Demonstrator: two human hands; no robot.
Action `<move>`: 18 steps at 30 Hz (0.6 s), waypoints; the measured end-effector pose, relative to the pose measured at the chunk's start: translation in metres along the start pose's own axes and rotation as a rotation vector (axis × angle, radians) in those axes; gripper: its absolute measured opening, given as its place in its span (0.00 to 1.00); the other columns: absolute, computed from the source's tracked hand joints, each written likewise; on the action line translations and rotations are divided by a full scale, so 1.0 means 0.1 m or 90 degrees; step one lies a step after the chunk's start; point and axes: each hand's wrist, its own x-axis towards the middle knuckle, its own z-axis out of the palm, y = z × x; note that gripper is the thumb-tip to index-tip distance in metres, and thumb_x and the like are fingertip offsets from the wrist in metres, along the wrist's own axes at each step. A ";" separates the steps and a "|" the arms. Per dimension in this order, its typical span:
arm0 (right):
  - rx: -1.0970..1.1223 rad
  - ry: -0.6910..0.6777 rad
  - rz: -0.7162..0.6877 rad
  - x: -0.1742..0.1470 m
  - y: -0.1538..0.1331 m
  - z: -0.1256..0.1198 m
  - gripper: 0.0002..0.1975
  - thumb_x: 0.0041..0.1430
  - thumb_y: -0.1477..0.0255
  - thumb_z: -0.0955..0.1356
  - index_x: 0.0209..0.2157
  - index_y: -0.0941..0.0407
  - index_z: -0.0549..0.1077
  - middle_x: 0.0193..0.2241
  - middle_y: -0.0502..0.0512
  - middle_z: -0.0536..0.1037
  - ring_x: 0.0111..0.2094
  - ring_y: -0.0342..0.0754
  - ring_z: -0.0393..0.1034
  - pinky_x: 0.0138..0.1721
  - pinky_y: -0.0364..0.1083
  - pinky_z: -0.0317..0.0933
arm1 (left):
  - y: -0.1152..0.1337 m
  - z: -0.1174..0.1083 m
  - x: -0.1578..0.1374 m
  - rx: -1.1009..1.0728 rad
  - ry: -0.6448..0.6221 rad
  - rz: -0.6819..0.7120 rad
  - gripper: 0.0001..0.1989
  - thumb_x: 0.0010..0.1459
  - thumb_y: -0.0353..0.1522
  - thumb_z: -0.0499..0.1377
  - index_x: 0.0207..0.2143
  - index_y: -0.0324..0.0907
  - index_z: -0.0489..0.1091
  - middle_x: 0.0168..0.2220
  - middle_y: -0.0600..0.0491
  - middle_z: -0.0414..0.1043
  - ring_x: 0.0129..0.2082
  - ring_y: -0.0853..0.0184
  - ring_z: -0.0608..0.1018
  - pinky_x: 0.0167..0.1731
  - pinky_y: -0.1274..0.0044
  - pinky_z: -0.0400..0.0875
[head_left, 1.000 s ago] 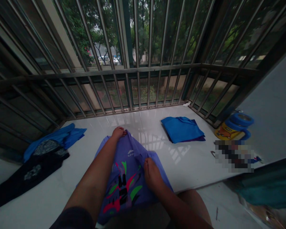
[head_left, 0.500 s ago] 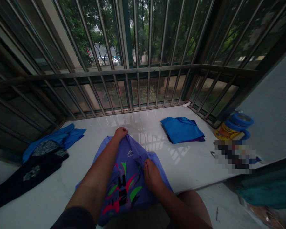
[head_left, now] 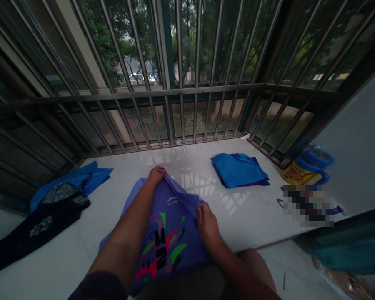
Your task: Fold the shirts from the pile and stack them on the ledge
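A purple T-shirt [head_left: 187,233] with a white logo and a bright pink, green and black print lies on the white ledge in front of me. My left hand [head_left: 156,174] is closed on its far edge, with my forearm crossing over the left part of the shirt. On the right, my right hand [head_left: 207,221] pinches the cloth near its right edge. Between the two hands the fabric is drawn into a slanting fold. The shirt's near edge hangs over the front of the ledge, in shadow.
Folded blue cloth [head_left: 239,170] rests at the right on the ledge [head_left: 253,216]. Dark and blue clothes [head_left: 59,208] lie heaped at the left. A blue and yellow jug [head_left: 306,166] stands by the right wall, beside a blurred-out patch. Metal bars [head_left: 181,91] line the window behind.
My right hand has moved a little to the right with the shirt's edge, spreading the cloth so more of the logo shows. My left hand has barely moved.
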 end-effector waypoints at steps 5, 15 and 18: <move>-0.127 -0.014 -0.075 0.24 0.03 -0.26 0.17 0.79 0.62 0.61 0.45 0.54 0.78 0.37 0.61 0.84 0.41 0.56 0.78 0.47 0.50 0.65 | -0.01 0.00 -0.01 -0.015 -0.005 -0.005 0.15 0.72 0.39 0.65 0.54 0.39 0.75 0.45 0.50 0.81 0.38 0.65 0.83 0.40 0.69 0.83; -0.118 -0.324 -0.439 0.07 -0.22 -0.33 0.06 0.73 0.66 0.72 0.38 0.48 0.80 0.32 0.51 0.82 0.40 0.52 0.72 0.53 0.51 0.62 | -0.04 0.01 -0.03 -0.040 0.000 0.012 0.14 0.72 0.39 0.65 0.53 0.40 0.76 0.48 0.49 0.80 0.42 0.64 0.83 0.43 0.67 0.83; -0.175 -0.327 -0.428 0.09 -0.15 -0.39 0.06 0.71 0.66 0.73 0.37 0.50 0.80 0.34 0.52 0.82 0.41 0.53 0.72 0.51 0.51 0.63 | -0.06 0.02 -0.03 -0.058 -0.002 0.016 0.15 0.72 0.39 0.65 0.54 0.40 0.76 0.48 0.49 0.80 0.42 0.64 0.83 0.43 0.67 0.83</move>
